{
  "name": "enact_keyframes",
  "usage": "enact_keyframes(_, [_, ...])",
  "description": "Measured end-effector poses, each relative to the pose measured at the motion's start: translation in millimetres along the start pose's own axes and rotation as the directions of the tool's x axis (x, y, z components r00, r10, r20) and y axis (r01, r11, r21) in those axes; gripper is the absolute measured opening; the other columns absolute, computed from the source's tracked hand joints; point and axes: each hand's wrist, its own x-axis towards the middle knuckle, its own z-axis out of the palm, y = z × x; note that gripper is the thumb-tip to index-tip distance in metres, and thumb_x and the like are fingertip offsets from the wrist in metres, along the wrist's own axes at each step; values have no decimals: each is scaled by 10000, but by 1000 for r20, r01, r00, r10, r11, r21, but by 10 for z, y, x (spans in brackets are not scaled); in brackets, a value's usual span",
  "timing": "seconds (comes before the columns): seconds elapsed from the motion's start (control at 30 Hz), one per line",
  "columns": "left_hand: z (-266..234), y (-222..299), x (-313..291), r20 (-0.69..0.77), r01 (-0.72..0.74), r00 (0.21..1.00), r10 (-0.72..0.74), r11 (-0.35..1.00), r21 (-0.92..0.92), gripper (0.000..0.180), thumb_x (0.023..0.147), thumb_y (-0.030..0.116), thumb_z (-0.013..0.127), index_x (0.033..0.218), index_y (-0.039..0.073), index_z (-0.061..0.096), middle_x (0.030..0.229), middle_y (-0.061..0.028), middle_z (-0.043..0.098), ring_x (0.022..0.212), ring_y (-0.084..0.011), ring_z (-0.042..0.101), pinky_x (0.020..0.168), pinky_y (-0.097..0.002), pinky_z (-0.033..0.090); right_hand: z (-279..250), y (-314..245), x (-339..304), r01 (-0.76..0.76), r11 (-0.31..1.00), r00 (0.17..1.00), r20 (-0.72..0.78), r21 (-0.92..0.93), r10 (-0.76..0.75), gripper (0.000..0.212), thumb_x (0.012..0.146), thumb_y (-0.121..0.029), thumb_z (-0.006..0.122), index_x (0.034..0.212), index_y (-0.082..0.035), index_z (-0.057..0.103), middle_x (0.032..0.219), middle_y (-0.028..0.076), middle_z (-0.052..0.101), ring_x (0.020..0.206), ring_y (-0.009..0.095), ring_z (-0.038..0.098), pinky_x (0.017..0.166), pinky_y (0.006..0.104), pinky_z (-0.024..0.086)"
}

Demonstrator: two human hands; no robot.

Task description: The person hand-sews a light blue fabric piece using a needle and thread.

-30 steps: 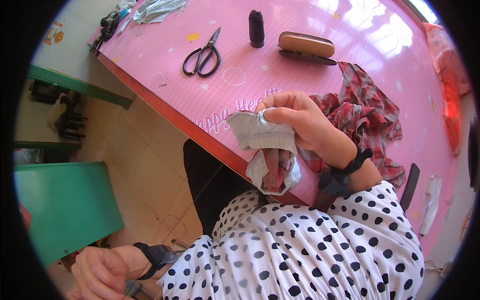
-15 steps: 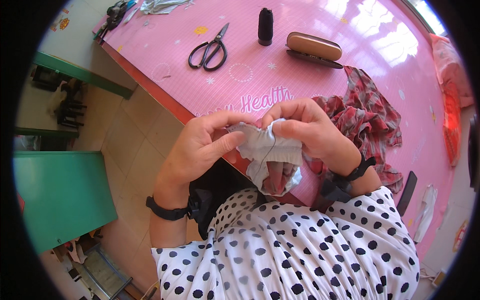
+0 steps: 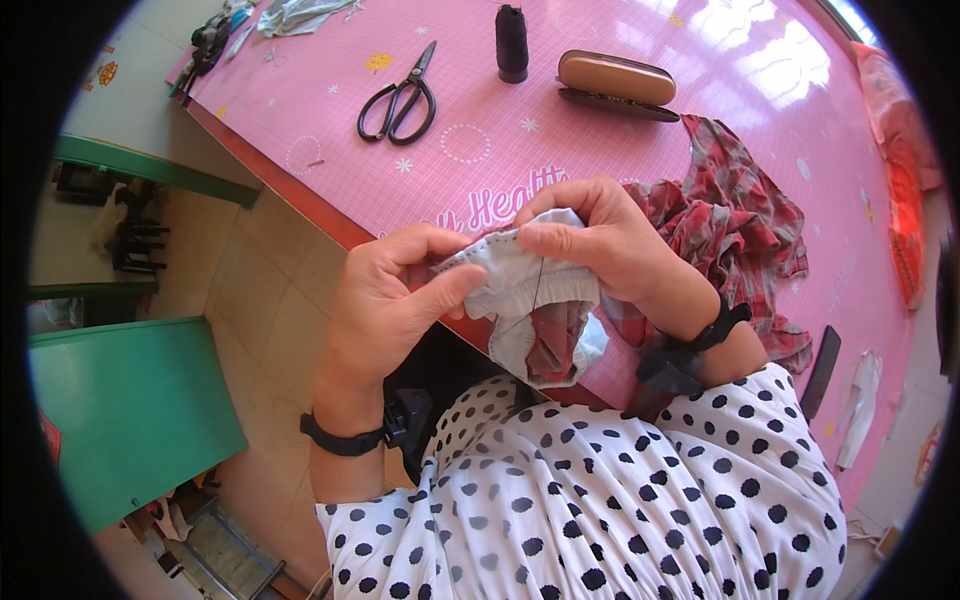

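Note:
Between my hands is a pale fabric piece with a gathered band, dark stitches along its top edge and red plaid cloth showing inside its loop. My left hand pinches its left end between thumb and fingers. At the right end of the stitched edge, my right hand pinches the cloth. A dark thread hangs from beneath the right thumb across the pale fabric. Whether a needle is in the right fingers is hidden. Red and grey plaid cloth lies rumpled on the table beside the right hand.
On the pink-covered table are black-handled scissors, a black thread spool and an open brown case. At the right lie a dark flat bar and a white strip. A green surface stands left.
The pale fabric's stitched edge is now stretched straighter between my hands, showing more stitches. My right hand has shifted slightly up and left. The view has turned a little.

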Motion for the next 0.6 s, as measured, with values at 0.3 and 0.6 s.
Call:
enact_keyframes(0.3, [-86, -147, -12, 84, -534, 579, 811, 300, 790, 250, 640, -63, 744, 849, 35, 647, 839, -106, 626, 703, -242, 633, 586, -296, 515, 46, -47, -27, 370, 837, 914, -2, -404, -405, 94, 746, 7, 698, 825, 4, 649, 766, 29, 628, 688, 66, 566, 614, 209, 444])
enact_keyframes(0.6, [207, 151, -138, 32, -178, 984, 175, 974, 137, 410, 749, -24, 705, 1142, -7, 588, 991, -77, 622, 696, -85, 605, 619, -217, 497, 180, -23, -60, 523, 560, 811, 172, -643, -559, 199, 662, -24, 730, 846, -31, 652, 734, 94, 647, 623, 185, 641, 556, 269, 498])
